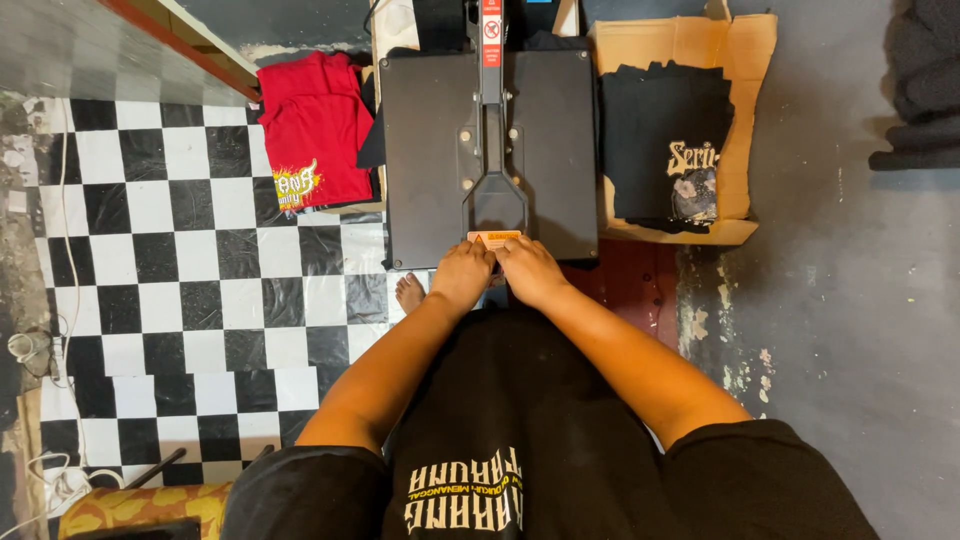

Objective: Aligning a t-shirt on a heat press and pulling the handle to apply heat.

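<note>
A dark heat press (545,150) stands in front of me with its flat upper plate lowered and a lever arm running down its middle. Both hands grip the near end of that handle (494,215), just below a small orange label. My left hand (462,275) and my right hand (530,270) sit side by side, fingers curled over the handle end, which they hide. A red printed shirt (315,135) lies left of the press. Black printed shirts (660,150) lie stacked on flattened cardboard (745,60) to the right.
Black-and-white checkered flooring (190,270) covers the left side, grey worn concrete (850,300) the right. A bare foot (409,293) shows beside the press. White cables (45,350) lie along the left edge. Dark folded fabric (925,90) sits at the top right.
</note>
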